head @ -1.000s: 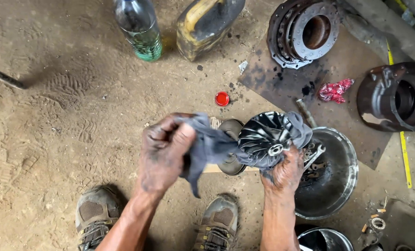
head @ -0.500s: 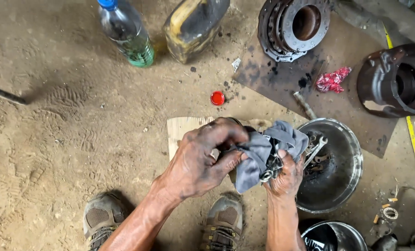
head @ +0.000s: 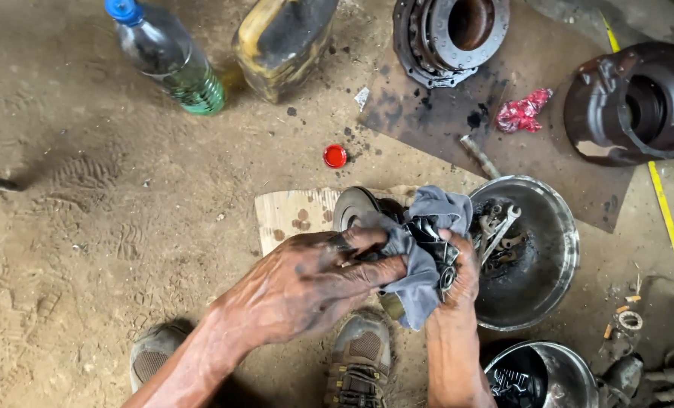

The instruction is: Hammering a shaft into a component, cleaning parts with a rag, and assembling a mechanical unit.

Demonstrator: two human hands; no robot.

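— What's in hand?
— Wiping: left hand clamps a grey rag over a finned metal part, above the cardboard's right edge.
— Right hand?
— Gripping the part underneath (greasy). Turning it would expose uncleaned fins.

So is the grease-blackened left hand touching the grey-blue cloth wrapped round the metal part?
Touching. The head view shows the left hand with its fingers pressed onto the grey-blue cloth, no gap between them, while the right hand grips the wrapped metal part from below.
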